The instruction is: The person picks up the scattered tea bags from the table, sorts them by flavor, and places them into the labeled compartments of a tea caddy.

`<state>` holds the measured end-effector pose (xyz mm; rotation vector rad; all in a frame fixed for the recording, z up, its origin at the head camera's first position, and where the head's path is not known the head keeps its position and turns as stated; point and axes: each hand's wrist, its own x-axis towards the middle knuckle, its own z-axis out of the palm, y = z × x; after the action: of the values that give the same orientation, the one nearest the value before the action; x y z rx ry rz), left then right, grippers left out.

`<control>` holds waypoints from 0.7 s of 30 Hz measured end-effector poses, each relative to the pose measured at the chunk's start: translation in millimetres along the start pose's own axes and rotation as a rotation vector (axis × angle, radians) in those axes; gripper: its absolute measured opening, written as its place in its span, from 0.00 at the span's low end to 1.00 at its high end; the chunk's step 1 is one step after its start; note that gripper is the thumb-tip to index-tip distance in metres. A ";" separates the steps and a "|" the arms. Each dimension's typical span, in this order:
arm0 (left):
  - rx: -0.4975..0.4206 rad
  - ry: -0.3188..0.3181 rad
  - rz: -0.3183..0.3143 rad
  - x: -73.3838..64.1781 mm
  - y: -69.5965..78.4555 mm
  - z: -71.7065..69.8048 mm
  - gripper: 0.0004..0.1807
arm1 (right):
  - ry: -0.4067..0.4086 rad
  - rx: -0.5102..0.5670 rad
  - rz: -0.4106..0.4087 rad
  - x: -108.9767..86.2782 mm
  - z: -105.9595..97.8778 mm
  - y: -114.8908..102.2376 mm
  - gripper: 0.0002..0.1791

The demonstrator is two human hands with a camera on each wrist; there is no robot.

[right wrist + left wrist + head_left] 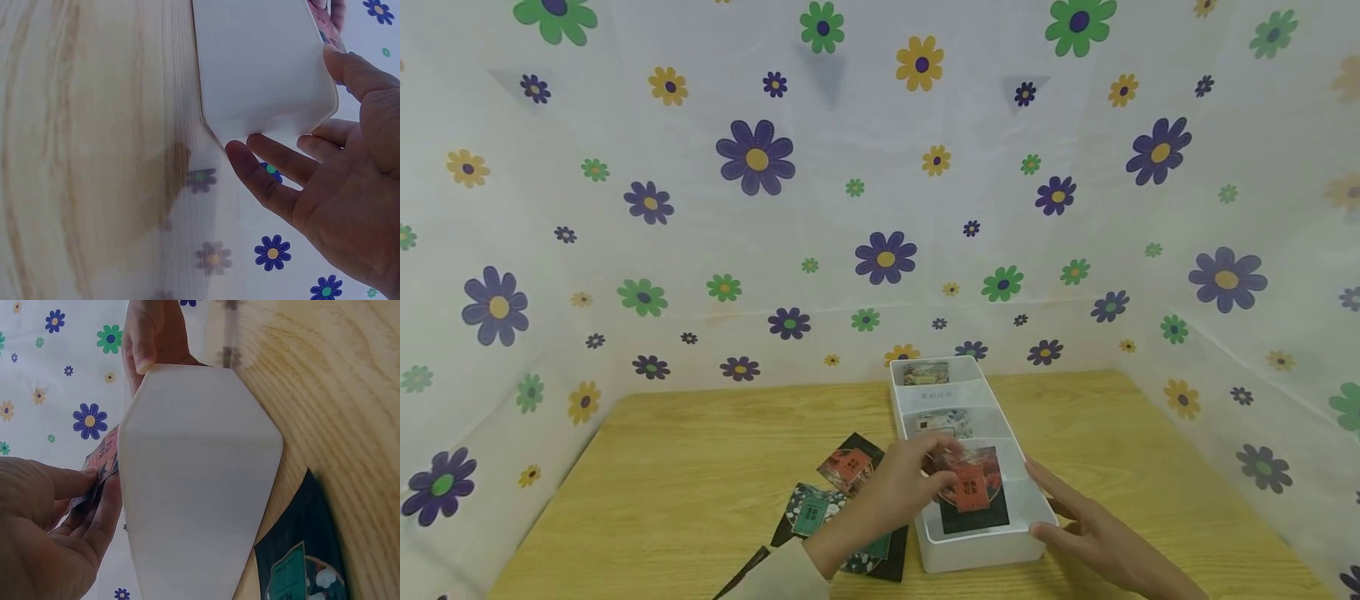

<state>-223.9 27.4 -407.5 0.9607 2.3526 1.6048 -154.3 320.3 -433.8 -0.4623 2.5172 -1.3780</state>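
Observation:
My left hand (904, 479) pinches a flat, dark packet (972, 492) with a red label between thumb and fingers. This packet is over the near compartment of a long white divided box (977, 552). In the left wrist view the packet (107, 453) shows at the box's rim, held by its edge. My right hand (1093, 529) grips the box's near right corner, thumb at the near end and fingers along the long side. The right wrist view has its fingertips (240, 153) against the white wall.
Left of the box, several similar packets lie on the wooden table (700, 467), among them a red-labelled packet (852, 461) and a green-labelled packet (808, 510). Other packets sit in the middle compartment (943, 422) and far compartment (927, 372). A flower-patterned curtain (820, 208) surrounds the table.

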 end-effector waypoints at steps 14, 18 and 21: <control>0.101 -0.027 0.049 -4.8 -0.6 17.3 0.11 | 0.008 0.040 -0.010 0.8 -0.6 -1.8 0.43; 0.201 -0.049 0.086 -7.3 -1.0 22.8 0.07 | -0.003 0.051 -0.021 0.9 -0.7 -1.9 0.42; 0.282 -0.057 0.121 -9.2 -1.4 26.1 0.05 | -0.010 0.061 -0.043 0.6 -0.4 -1.2 0.42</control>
<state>-205.6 42.4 -422.0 1.2056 2.5723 1.2824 -154.8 319.7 -432.6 -0.5132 2.4640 -1.4595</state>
